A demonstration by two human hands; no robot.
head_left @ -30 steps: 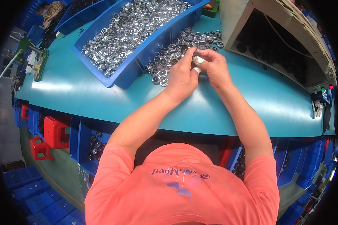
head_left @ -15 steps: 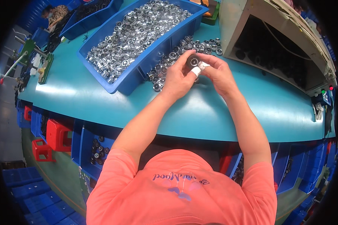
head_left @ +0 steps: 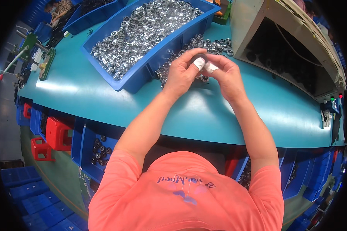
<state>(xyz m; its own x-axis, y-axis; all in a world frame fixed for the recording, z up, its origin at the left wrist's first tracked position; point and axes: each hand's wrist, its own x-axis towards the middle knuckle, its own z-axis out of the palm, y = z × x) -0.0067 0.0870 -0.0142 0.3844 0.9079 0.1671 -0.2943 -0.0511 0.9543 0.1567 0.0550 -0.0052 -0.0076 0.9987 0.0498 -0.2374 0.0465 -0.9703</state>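
Teal tabletop (head_left: 104, 102) curves ahead of you. Your left hand (head_left: 180, 77) and right hand (head_left: 230, 79) are clamped together on one dark round part (head_left: 199, 56), white-wrapped thumbs against it, above loose clear-and-black wheels (head_left: 216, 47). Leftward sits your blue bin (head_left: 142, 78), heaped with similar pieces; rightward, a cream housing (head_left: 247, 25); farther off, red stools (head_left: 57, 135).

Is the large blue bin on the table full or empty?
Full or nearly so: in the large blue bin, shiny round parts lie heaped, hiding its floor.
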